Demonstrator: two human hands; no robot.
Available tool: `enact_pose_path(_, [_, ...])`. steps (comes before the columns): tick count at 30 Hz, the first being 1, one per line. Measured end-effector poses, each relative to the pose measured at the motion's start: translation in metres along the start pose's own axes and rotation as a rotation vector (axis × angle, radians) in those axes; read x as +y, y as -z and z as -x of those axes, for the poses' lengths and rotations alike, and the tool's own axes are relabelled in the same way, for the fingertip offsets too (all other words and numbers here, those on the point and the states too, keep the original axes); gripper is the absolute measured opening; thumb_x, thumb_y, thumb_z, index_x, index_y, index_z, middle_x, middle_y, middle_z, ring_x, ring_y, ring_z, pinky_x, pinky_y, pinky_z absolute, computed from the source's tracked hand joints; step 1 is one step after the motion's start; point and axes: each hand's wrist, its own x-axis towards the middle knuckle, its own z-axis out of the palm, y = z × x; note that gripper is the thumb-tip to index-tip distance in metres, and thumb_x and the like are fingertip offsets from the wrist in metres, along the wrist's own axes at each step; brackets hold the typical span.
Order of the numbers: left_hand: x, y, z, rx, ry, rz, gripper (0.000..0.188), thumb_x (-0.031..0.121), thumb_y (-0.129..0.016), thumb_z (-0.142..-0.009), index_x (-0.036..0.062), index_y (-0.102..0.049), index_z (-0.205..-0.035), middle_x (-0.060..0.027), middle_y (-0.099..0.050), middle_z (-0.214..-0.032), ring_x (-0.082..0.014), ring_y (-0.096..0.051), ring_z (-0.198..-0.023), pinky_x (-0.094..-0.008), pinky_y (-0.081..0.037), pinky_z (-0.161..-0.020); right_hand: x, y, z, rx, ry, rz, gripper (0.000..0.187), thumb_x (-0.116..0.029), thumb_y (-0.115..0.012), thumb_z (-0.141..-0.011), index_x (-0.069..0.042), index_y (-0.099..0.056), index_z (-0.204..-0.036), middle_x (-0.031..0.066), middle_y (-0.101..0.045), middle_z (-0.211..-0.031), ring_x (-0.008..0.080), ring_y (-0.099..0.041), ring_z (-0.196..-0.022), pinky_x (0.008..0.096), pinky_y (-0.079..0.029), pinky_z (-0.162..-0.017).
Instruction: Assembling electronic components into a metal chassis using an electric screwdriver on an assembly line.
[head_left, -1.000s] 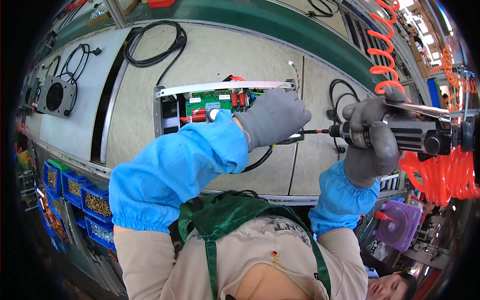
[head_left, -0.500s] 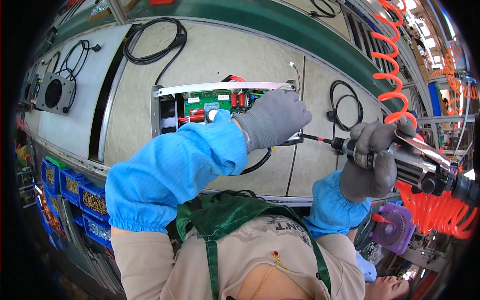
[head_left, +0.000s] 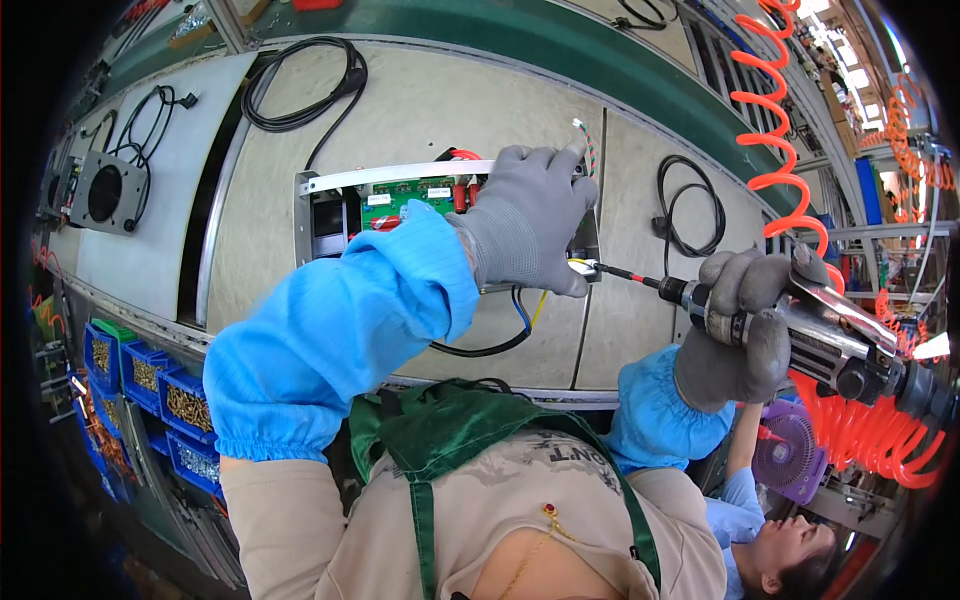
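A shallow metal frame (head_left: 400, 177) with a green circuit board (head_left: 405, 188) and red components lies on the worktable. My left hand (head_left: 535, 215), in a grey glove, grips the right end of this frame, with fingers over the far rail and thumb at the near one. Much of the board is hidden under the hand and blue sleeve. In my gloved right hand (head_left: 740, 315) is an air screwdriver (head_left: 830, 335), its fingers wrapped around the body. Held level, its long bit (head_left: 625, 273) points left, and the tip meets the frame's near right corner beside my left thumb.
Coiled black power cords (head_left: 310, 85) lie behind and right of the frame. An orange spiral hose (head_left: 775, 140) hangs at the right. At left are a fan unit (head_left: 108, 190) and blue bins of screws (head_left: 188, 400). Another person (head_left: 780, 550) is at lower right, near a purple fan (head_left: 790, 452).
My left hand has opened wider and shifted left, now spanning the frame's end. The frame has slid slightly left. The screwdriver bit has moved a little left, and the other person shows more.
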Motion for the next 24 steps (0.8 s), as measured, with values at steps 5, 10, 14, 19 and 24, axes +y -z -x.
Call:
enact_pose_path(5, [0.006, 0.011, -0.008, -0.162, 0.047, -0.060, 0.077, 0.057, -0.073, -0.060, 0.0068, -0.055, -0.115, -0.0201, -0.046, -0.126, -0.0339, -0.049, -0.115, -0.0465, -0.036, -0.098, 0.001, -0.001, -0.008, -0.023, -0.075, -0.041, 0.053, -0.014, -0.060, -0.081, -0.001, -0.043, -0.130, -0.0032, -0.037, -0.063, 0.0088, -0.040, -0.053, 0.0333, -0.040, -0.065])
enact_pose_path(10, [0.006, 0.012, -0.007, -0.168, 0.047, -0.078, 0.076, 0.057, -0.074, -0.059, 0.0067, -0.056, -0.113, -0.0193, -0.047, -0.124, -0.0340, -0.051, -0.113, -0.0468, -0.037, -0.096, 0.000, -0.014, -0.007, 0.035, 0.003, 0.071, 0.049, -0.012, -0.068, -0.077, 0.003, -0.048, -0.120, 0.0021, -0.046, -0.056, 0.0154, -0.048, -0.047, 0.0363, -0.046, -0.055])
enact_pose_path(14, [0.006, 0.013, -0.007, -0.190, 0.053, -0.087, 0.076, 0.057, -0.074, -0.059, 0.0067, -0.057, -0.113, -0.0194, -0.048, -0.124, -0.0341, -0.051, -0.113, -0.0472, -0.037, -0.096, 0.002, -0.013, -0.009, -0.002, -0.048, -0.011, 0.047, -0.013, -0.069, -0.078, 0.002, -0.049, -0.117, 0.0022, -0.047, -0.056, 0.0160, -0.049, -0.048, 0.0369, -0.047, -0.058])
enact_pose_path(19, [0.004, 0.007, -0.003, -0.128, 0.038, -0.042, 0.075, 0.057, -0.074, -0.061, 0.0071, -0.056, -0.115, -0.0206, -0.046, -0.127, -0.0352, -0.048, -0.117, -0.0473, -0.034, -0.100, 0.006, -0.009, -0.009, 0.087, -0.005, 0.002, 0.062, -0.014, -0.069, -0.078, 0.003, -0.043, -0.131, 0.0016, -0.047, -0.060, 0.0146, -0.048, -0.049, 0.0363, -0.046, -0.059])
enact_pose_path(24, [-0.009, -0.005, 0.000, 0.058, -0.029, -0.006, 0.064, 0.055, -0.071, -0.066, 0.0110, -0.062, -0.111, -0.0154, -0.053, -0.117, -0.0297, -0.052, -0.112, -0.0433, -0.038, -0.095, 0.003, -0.010, -0.010, 0.094, -0.044, -0.007, 0.067, -0.017, -0.069, -0.078, 0.001, -0.041, -0.135, 0.0011, -0.047, -0.060, 0.0139, -0.048, -0.048, 0.0374, -0.047, -0.060])
